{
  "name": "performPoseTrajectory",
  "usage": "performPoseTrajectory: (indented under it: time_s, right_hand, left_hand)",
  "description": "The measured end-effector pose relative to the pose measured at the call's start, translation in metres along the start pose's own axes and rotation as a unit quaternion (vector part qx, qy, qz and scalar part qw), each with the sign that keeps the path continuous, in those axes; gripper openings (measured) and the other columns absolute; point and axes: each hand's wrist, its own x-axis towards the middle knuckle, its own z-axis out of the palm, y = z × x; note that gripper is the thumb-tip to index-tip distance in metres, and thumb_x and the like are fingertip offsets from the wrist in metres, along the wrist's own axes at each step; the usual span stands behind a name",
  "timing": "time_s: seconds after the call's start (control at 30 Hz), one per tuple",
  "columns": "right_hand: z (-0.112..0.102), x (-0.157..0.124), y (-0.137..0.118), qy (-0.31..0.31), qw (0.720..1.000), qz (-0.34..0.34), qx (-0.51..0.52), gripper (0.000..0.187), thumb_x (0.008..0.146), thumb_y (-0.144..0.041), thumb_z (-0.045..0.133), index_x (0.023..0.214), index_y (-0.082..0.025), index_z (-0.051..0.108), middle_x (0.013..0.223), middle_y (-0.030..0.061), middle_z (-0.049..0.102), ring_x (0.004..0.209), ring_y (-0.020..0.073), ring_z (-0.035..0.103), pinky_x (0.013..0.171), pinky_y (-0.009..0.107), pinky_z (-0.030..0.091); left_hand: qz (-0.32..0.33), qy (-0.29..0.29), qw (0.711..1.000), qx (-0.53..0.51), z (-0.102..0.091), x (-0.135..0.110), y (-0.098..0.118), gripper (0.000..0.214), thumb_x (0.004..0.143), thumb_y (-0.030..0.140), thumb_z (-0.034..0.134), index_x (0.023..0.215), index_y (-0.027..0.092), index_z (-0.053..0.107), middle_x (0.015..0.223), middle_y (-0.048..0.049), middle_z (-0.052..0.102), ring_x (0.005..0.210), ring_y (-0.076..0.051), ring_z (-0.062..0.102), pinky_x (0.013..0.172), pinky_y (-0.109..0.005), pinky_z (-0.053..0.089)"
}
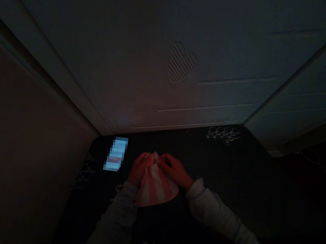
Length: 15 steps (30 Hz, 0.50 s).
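Between left hand point(138, 169) and right hand point(178, 173), striped cloth point(157, 189), fingertip-pinched, its dark mark point(155, 161) possibly lettering

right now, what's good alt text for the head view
Left hand and right hand gather the top of a pink striped cloth on a dark surface, dimly lit. A glowing, pixelated rectangle lies left; small clear objects sit far right.

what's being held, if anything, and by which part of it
The left hand and right hand hold a pink-and-white striped cloth by its bunched far end.
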Motion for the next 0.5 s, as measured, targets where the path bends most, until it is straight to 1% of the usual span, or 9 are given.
performPoseTrajectory:
  time_s: [0.2, 0.37, 0.5]
  right_hand:
    - [0.0004, 0.0001, -0.0011, 0.002, 1.000, 0.001, -0.007, 0.019, 0.079, -0.031, 0.047, 0.090, -0.017, 0.054, 0.075, 0.0003, 0.056, 0.067, 0.0109, 0.051, 0.059, 0.022, 0.039]
    - [0.0002, 0.0002, -0.0003, -0.002, 1.000, 0.005, 0.005, 0.019, 0.079, -0.031, 0.048, 0.091, -0.017, 0.054, 0.077, 0.0014, 0.058, 0.069, 0.0116, 0.052, 0.062, 0.023, 0.040]
    - [0.0009, 0.0004, 0.0006, -0.003, 1.000, 0.001, 0.013, 0.020, 0.079, -0.032, 0.047, 0.091, -0.016, 0.054, 0.077, 0.0015, 0.058, 0.069, 0.0118, 0.053, 0.062, 0.023, 0.040]
  left_hand:
    - [-0.004, 0.013, 1.000, -0.002, -0.0007, -0.0009, 0.0027, 0.025, 0.063, 0.040, 0.057, 0.074, 0.017, 0.059, 0.072, -0.0027, 0.061, 0.071, -0.016, 0.054, 0.064, -0.026, 0.041]
    - [-0.012, 0.013, 1.000, -0.008, -0.0005, 0.0006, -0.0013, 0.026, 0.066, 0.040, 0.055, 0.078, 0.017, 0.057, 0.075, -0.0012, 0.060, 0.071, -0.015, 0.054, 0.064, -0.024, 0.041]
    - [-0.010, 0.010, 1.000, -0.010, -0.0001, 0.0005, -0.0023, 0.024, 0.067, 0.039, 0.055, 0.077, 0.017, 0.057, 0.074, -0.0001, 0.059, 0.070, -0.013, 0.053, 0.063, -0.024, 0.040]
